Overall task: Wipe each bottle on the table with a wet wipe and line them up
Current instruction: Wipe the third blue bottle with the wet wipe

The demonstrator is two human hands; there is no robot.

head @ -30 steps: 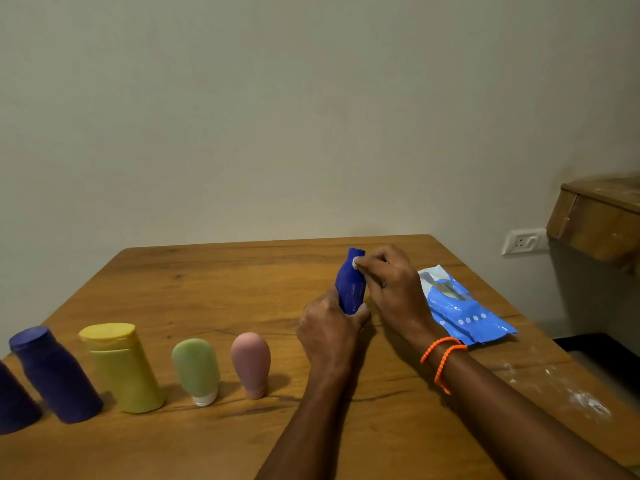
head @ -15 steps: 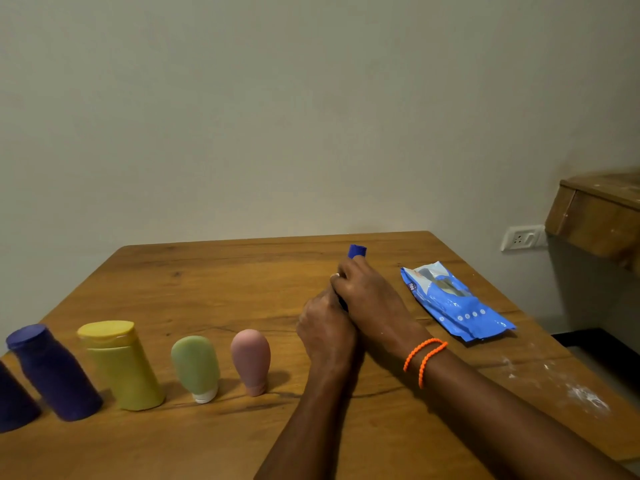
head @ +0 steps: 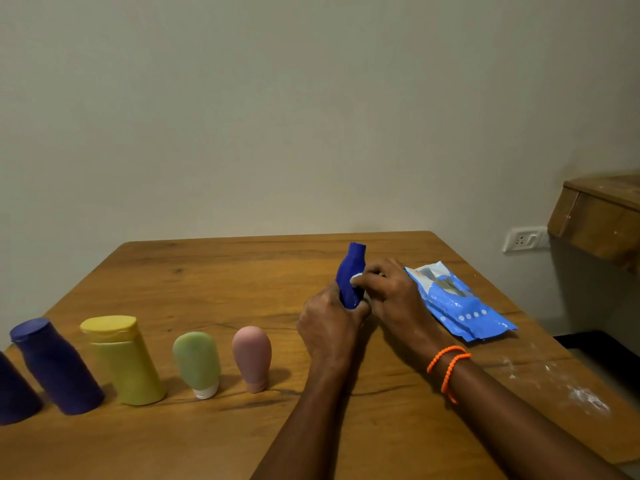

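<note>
Six bottles show on the brown wooden table [head: 214,278]: five stand in a row along its left front, namely a dark blue bottle cut off by the left edge [head: 14,393], a dark purple plastic bottle with a flat cap [head: 55,367], a yellow plastic flip-cap bottle [head: 123,362], a pale green soft tube standing on its white cap [head: 197,362] and a pink soft tube standing on its cap [head: 252,356]; the sixth, a bright blue plastic bottle [head: 350,275], is held upright near the table's middle; the left hand [head: 329,327] grips its base with curled fingers; the right hand [head: 391,292] pinches one white wet wipe [head: 356,279] against its side; one blue wet-wipe packet [head: 457,303] lies flat just right of the hands, its contents unseen; two orange bead bracelets [head: 448,363] circle the right wrist.
</note>
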